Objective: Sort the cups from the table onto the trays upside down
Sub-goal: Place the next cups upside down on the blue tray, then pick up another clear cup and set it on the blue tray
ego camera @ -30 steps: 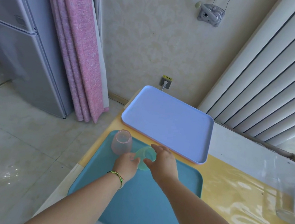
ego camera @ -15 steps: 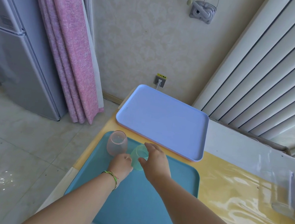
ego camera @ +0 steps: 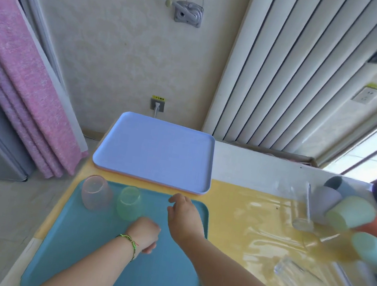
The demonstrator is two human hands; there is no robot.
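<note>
Over the teal tray (ego camera: 93,262) both hands hover empty. The left hand (ego camera: 144,233), a green thread bracelet (ego camera: 130,241) at its wrist, has its fingers curled under into a fist and holds nothing; it sits just short of the green cup (ego camera: 128,203) without touching it. The right hand (ego camera: 184,217) is relaxed, fingers loosely spread and slightly bent, apart from both cups. That green cup stands upside down near the tray's far edge, and just beside it on the left a pink cup (ego camera: 96,193) stands upside down too. Beyond the teal tray lies a lavender tray (ego camera: 157,153) with nothing on it, stacked on an orange one whose edge shows beneath. Both rest on the yellow-covered table (ego camera: 233,210). At the table's right end, blurred, lie several tipped cups, among them a pale green cup (ego camera: 352,214) and a lavender cup (ego camera: 324,200), with clear glasses (ego camera: 295,271) nearer. A pink curtain (ego camera: 19,95) hangs at left.
</note>
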